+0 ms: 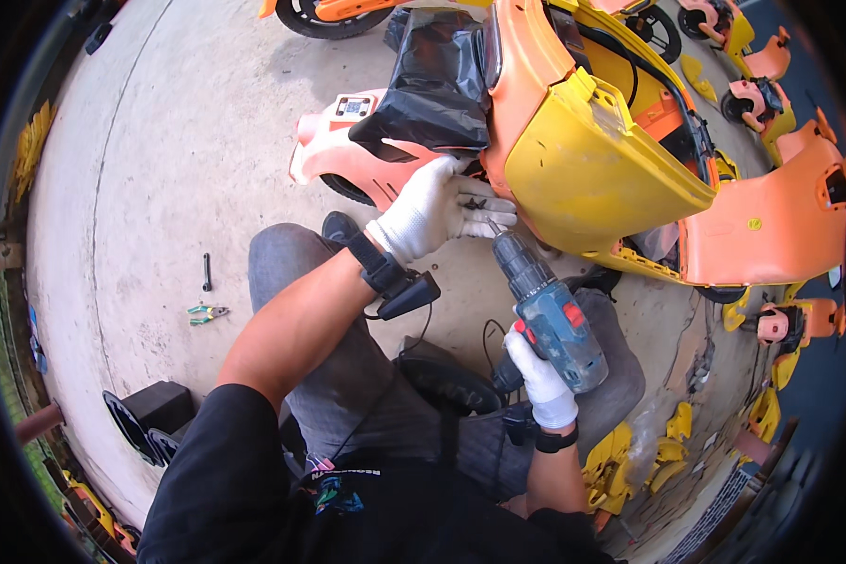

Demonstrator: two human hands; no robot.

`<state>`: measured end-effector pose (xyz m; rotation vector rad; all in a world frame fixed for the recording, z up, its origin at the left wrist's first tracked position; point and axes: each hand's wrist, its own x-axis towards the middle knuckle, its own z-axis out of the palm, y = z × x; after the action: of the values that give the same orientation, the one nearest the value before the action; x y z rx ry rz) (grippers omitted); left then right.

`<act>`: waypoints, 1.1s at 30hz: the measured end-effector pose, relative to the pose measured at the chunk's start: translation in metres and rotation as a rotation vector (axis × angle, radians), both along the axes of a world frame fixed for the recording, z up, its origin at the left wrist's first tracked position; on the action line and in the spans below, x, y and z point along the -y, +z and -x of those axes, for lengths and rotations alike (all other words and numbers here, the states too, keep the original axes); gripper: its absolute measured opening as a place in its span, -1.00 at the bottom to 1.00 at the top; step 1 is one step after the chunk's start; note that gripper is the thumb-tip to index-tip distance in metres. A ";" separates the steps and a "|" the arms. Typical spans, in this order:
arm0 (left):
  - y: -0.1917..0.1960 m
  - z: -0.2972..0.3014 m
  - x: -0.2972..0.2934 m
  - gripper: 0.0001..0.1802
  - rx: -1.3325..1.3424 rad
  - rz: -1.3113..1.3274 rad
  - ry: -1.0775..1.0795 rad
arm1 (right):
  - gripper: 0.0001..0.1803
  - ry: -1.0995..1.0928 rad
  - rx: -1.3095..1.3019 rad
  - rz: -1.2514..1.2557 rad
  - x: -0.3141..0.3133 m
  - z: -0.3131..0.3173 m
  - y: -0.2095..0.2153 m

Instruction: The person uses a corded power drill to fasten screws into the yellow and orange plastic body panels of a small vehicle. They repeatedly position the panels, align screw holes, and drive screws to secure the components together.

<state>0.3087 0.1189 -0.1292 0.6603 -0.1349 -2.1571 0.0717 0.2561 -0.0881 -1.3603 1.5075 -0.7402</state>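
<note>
I judge I am at a fastener on the big yellow-and-orange plastic scooter body (611,160) lying on the grey concrete floor (160,141). My gloved left hand (432,211) is pressed around the spot under the black plastic bag (437,80); my gloved right hand (540,371) grips the blue cordless drill (550,315), bit at the panel edge. Next calls for squaring the bit. Green-handled pliers (205,313) and a small black wrench (207,271) lie well apart toward the floor's left edge; my fingers crowd the bit.

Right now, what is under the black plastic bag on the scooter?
The black plastic bag lies over an orange scooter body; the left hand presses just below it. Whatever the bag covers or holds is hidden.
</note>
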 end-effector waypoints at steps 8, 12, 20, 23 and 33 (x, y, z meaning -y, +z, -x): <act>0.001 0.002 -0.001 -0.31 0.029 0.041 0.047 | -0.76 0.051 -0.024 0.151 -0.003 -0.012 -0.006; 0.004 0.003 -0.004 -0.42 0.076 0.107 0.061 | -0.77 0.082 -0.004 0.210 -0.007 -0.011 -0.019; 0.003 0.005 -0.004 -0.35 0.083 0.105 0.054 | -0.78 0.075 -0.058 0.264 -0.002 -0.016 -0.023; 0.000 0.004 -0.003 -0.30 0.073 0.086 0.045 | -0.80 0.084 -0.086 0.288 -0.003 -0.017 -0.027; 0.001 0.007 -0.002 -0.58 0.068 0.078 0.064 | -0.80 0.184 -0.328 0.455 0.004 -0.015 -0.024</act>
<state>0.3017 0.1209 -0.1285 0.6843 -0.2305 -2.0583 0.0869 0.2520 -0.1123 -2.0149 1.4859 -0.8002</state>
